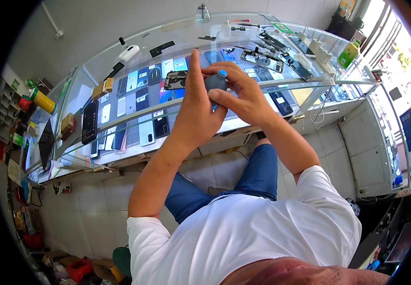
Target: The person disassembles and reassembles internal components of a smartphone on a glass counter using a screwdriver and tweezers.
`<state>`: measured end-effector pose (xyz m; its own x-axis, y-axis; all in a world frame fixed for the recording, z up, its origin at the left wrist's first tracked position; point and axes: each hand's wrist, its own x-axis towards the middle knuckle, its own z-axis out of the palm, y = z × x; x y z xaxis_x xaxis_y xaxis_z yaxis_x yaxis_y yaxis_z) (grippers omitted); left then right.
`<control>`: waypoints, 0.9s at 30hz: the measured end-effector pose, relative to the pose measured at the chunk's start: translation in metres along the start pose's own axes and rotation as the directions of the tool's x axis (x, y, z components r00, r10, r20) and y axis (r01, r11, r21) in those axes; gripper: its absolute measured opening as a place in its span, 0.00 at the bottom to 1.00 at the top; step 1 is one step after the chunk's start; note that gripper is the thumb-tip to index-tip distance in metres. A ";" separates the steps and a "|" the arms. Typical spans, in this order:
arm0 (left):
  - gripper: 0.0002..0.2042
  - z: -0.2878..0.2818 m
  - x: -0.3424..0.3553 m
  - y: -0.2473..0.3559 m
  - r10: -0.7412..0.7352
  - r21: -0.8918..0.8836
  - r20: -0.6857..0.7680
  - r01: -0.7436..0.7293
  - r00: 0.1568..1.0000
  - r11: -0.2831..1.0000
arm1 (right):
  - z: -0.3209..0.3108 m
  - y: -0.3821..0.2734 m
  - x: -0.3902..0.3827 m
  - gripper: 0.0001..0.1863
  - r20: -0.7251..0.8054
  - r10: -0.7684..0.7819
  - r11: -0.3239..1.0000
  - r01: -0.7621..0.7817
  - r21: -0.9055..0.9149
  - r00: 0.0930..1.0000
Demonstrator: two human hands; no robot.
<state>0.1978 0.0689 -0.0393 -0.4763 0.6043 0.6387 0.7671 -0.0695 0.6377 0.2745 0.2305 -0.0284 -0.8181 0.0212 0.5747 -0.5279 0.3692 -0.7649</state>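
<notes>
My right hand [243, 95] is wrapped round a grey, rounded bulb-like tool [213, 82] with a blue end, above the glass counter. Thumb and fingers close on its sides. Next to it my left hand [195, 107] is held upright and edge-on, its fingers stretched straight and its palm toward the tool. Whether the left palm touches the tool is hidden. Just left of my left hand, an opened phone [175, 80] with dark inner parts showing lies on the counter, partly covered by that hand.
Several phones lie inside the glass counter [143, 111]. On top stand a white bottle [226, 31], a glass dispenser [203, 13] and a green-capped bottle [349, 54]. Two disassembled phones [262, 60] lie right of my hands; a black phone [90, 122] and small boxes [67, 126] are at left.
</notes>
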 end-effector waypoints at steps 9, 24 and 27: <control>0.36 -0.031 -0.030 -0.020 0.227 0.294 -0.254 -0.149 0.940 0.944 | 0.018 0.012 0.058 0.22 -0.096 -0.010 0.886 0.053 0.460 0.995; 0.26 -0.024 -0.028 -0.072 0.235 0.663 0.020 -0.189 0.972 0.724 | 0.084 0.089 0.190 0.15 0.152 0.137 0.893 -0.189 0.408 0.979; 0.25 -0.023 -0.026 -0.071 0.237 0.655 0.012 -0.187 0.971 0.732 | 0.087 0.102 0.196 0.15 0.137 -0.012 0.917 -0.044 0.396 0.990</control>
<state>0.1462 0.0397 -0.0911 -0.2759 0.5801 0.7664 0.9321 0.3561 0.0660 0.0408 0.1915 -0.0188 -0.8354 -0.1110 0.5383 -0.5386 -0.0298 -0.8420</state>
